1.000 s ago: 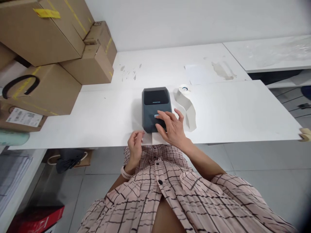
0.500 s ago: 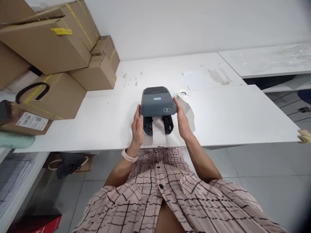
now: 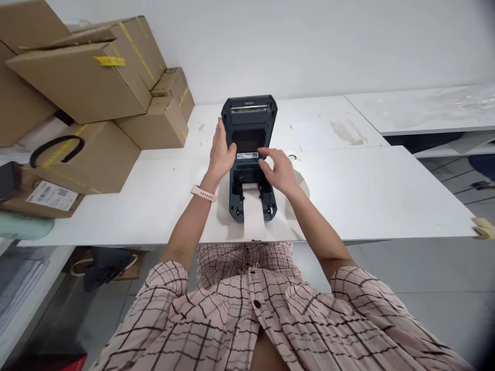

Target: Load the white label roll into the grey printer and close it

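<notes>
A dark grey label printer [image 3: 233,198] stands on the white table with its lid [image 3: 249,116] raised and tilted back. A white paper strip [image 3: 254,214] runs from inside over the front edge. My left hand [image 3: 221,153], fingers stretched out, lies along the lid's left side, thumb at its inner edge. My right hand [image 3: 279,169] is at the printer's right side near the hinge, thumb and forefinger apart, fingertips by a white sticker [image 3: 247,155]. Neither hand is closed on anything. A label roll [image 3: 293,156] is partly hidden behind my right hand.
Cardboard boxes [image 3: 85,82] are stacked at the left, with a black curved band [image 3: 58,141] on one. A pale sheet [image 3: 307,136] lies behind the printer on the white table [image 3: 371,196]. A wall rises behind; crumpled clear plastic [image 3: 456,103] lies far right.
The printer's lid has swung up and back, exposing the inside. Both hands have moved farther back with it, and my right hand has shifted inward towards the hinge.
</notes>
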`<state>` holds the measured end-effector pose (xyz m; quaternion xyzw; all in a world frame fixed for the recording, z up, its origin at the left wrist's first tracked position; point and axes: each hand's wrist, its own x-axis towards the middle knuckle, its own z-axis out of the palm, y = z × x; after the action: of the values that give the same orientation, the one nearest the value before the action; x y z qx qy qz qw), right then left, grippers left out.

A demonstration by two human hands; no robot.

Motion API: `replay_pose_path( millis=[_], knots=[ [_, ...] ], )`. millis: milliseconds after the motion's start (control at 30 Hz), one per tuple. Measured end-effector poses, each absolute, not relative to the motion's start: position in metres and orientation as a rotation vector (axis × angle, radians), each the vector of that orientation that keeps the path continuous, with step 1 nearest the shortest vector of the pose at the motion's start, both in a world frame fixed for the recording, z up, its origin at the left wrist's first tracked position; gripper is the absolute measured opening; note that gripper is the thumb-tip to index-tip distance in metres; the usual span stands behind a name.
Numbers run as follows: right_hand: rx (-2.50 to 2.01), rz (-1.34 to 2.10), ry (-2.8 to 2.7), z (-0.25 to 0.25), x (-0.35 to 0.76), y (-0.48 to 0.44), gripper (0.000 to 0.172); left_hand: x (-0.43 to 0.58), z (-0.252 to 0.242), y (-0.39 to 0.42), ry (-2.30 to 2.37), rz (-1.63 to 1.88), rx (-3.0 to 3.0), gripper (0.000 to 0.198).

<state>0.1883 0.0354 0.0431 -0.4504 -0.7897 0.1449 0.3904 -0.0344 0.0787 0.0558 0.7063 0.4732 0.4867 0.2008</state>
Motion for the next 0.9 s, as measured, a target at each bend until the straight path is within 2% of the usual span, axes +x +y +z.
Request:
replay_pose_path(
  millis=[200, 333, 400, 600, 733, 900],
  knots=[
    [-1.172, 0.093, -2.842, 0.049, 0.157, 0.042, 0.036, -0.037, 0.04, 0.061, 1.537, 1.163, 1.862, 0.093],
    [-1.228, 0.215, -3.18, 0.053, 0.142, 0.056, 0.028, -0.032, 0.017, 0.004, 1.729, 0.893, 1.654, 0.1],
    [-1.213, 0.273, -3.226, 0.054, 0.14, 0.062, 0.027, -0.028, 0.009, -0.016, 1.748, 0.841, 1.597, 0.098],
    [-1.121, 0.493, -3.29, 0.059, 0.143, 0.072, 0.037, -0.023, 0.009, -0.02, 1.751, 0.793, 1.662, 0.069],
    [-0.97, 0.834, -3.243, 0.058, 0.141, 0.08, 0.05, -0.026, 0.008, -0.016, 1.753, 0.842, 1.651, 0.071],
    [-0.565, 1.104, -3.079, 0.08, 0.172, 0.077, 0.05, -0.026, 0.003, -0.023, 1.754, 0.917, 1.598, 0.078]
  ],
)
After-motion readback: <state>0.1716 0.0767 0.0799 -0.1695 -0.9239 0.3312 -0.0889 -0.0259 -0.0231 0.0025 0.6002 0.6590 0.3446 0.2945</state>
